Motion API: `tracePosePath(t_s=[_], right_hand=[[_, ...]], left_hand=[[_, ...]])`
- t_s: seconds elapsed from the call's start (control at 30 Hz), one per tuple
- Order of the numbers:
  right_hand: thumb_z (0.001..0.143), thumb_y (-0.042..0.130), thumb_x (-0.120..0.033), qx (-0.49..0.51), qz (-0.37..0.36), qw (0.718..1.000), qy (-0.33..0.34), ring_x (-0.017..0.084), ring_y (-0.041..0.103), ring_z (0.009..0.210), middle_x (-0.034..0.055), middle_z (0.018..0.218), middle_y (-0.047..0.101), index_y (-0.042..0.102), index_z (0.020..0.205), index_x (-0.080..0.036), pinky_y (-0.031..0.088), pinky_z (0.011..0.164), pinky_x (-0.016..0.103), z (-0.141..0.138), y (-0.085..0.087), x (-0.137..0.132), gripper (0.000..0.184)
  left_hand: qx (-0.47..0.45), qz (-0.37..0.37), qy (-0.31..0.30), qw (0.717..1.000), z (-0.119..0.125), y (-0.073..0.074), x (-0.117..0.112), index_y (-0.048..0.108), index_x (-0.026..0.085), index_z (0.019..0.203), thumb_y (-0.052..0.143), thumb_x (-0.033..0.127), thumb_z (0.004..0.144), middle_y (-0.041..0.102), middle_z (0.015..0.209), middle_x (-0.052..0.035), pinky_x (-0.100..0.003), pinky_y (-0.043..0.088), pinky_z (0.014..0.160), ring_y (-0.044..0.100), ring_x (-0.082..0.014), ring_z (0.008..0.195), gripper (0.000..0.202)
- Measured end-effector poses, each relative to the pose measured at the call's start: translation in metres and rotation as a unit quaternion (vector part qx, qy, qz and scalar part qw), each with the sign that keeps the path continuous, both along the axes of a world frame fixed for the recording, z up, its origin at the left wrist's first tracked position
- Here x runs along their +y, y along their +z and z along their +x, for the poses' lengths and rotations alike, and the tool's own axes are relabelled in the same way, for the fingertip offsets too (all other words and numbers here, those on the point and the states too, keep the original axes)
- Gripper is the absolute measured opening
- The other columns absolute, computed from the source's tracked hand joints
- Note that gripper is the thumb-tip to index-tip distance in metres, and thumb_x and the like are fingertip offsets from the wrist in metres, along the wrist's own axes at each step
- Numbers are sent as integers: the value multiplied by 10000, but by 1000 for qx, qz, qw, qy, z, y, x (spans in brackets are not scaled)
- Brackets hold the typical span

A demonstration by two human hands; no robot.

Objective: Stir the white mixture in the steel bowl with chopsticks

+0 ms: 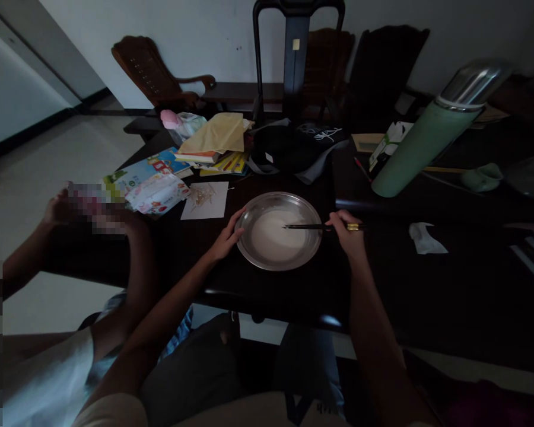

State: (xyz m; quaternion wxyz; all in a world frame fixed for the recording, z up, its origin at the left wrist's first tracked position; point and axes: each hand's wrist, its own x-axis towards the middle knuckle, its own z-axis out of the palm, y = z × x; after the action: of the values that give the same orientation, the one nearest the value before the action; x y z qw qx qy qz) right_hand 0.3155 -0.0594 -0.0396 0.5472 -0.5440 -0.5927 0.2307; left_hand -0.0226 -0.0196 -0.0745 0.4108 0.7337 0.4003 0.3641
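A round metal bowl [244,254] stands on the dark table, with a pale, whitish substance [278,235] in its bottom. I cannot tell whether that is liquid or powder. My left hand [226,238] grips the bowl's left rim, thumb toward the inside. From the right, my right hand [347,230] is closed around black chopsticks [305,226] with gold bands near the upper end. Their tips reach over the middle of the bowl, at or just above the pale substance. A white sheet [200,209] with a scatter of thin sticks lies just left of the bowl.
At left, another person's arms [140,255] rest by the table, the hands blurred out. Behind the bowl are stacked books [222,157] and a black bag [289,148]. A tall green thermos [427,145] and a crumpled tissue [427,238] are to the right.
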Motion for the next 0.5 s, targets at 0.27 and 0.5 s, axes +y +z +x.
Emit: tracePosePath(t_s=[0.27,0.5], right_hand=[[865,569,-369,-42,-21,995,88,174,591,710,4,664,624,666,653,-230,427,723,334,-6,4,-2,272],[893,514,-409,15,-15,998,63,161,544,607,-9,562,542,589,564,-227,427,643,321,1,2,-1,384]], left_hand=[[5,11,-1,1000,-1,-1,0,318,236,1488,441,563,924,284,1555,-93,-535,217,1167,269,-351,1406,664],[2,2,3,1000,1,2,-1,326,236,1487,452,565,920,283,1555,-93,-538,213,1166,274,-353,1403,667]])
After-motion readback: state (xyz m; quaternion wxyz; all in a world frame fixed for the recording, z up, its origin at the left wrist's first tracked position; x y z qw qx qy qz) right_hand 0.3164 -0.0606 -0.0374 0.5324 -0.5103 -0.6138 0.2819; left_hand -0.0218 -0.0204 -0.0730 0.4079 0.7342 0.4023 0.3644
